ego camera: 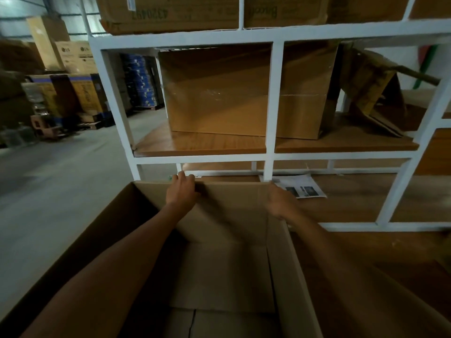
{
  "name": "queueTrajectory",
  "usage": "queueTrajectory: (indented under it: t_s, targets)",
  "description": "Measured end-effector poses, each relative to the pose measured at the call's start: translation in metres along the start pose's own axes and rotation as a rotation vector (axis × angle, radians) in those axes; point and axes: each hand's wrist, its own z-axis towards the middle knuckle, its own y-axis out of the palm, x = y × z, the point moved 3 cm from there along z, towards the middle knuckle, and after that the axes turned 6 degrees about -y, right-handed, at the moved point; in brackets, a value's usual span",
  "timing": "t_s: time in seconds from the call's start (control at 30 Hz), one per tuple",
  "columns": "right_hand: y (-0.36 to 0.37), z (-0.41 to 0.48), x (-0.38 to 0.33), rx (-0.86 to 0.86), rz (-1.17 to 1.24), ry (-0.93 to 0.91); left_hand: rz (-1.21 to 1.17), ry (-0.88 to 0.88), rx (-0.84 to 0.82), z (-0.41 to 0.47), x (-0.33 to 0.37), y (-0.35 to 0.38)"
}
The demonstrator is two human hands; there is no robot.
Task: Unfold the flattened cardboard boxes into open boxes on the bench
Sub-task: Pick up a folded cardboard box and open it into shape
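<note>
I am gripping the far wall of the open box (pixel 227 264) with my left hand (pixel 181 191), its fingers (pixel 181 176) curling over the top edge. My right hand (pixel 280 203) is sitting at the far right corner, but it is too blurred for me to tell whether those fingers are clasping or only pressing. The box is standing on the worktop (pixel 353 206) right in front of me, walls up.

I am judging the main risk to be the walls skewing back towards flat if I am pulling on one side only. The bottom flaps (pixel 192 320) are showing a seam, so they may be sagging open under any push. I am seeing floor and no worktop to the box's left, so it may be tipping off there.

The white rack frame (pixel 271 106) is rising just behind the far wall, leaving my knuckles little room. A printed sheet (pixel 300 189) is lying near my right hand. A taped carton (pixel 219 93) is resting on the shelf above.
</note>
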Motion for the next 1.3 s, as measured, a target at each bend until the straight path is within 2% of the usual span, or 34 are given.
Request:
queueTrajectory:
  t_s: [0.3, 0.43, 0.57, 0.73, 0.83, 1.03, 1.17, 1.3]
  targets:
    - [-0.002, -0.04, -0.004, 0.019, 0.067, -0.022, 0.089, 0.054, -0.015, -0.03, -0.006, -0.019]
    - [0.0, -0.065, -0.004, 0.029, 0.133, -0.012, 0.223, 0.13, 0.012, -0.053, -0.017, -0.028]
    - [-0.006, -0.098, -0.018, 0.01, 0.107, -0.062, 0.083, 0.117, -0.122, -0.075, -0.042, -0.037]
    - [-0.009, -0.113, -0.038, -0.023, 0.098, -0.068, 0.077, 0.115, -0.097, -0.09, -0.062, -0.051]
    - [0.001, -0.104, -0.038, 0.016, 0.174, -0.049, 0.085, 0.108, -0.082, -0.087, -0.066, -0.049]
    - [0.006, -0.073, -0.051, 0.094, 0.169, -0.001, 0.164, 0.016, 0.021, -0.058, -0.063, -0.039]
    - [0.01, -0.039, -0.057, 0.064, 0.095, -0.019, -0.015, -0.057, -0.003, -0.028, -0.06, -0.023]
    - [0.013, -0.01, -0.063, 0.059, 0.007, -0.02, -0.078, -0.09, 0.033, -0.003, -0.061, -0.006]
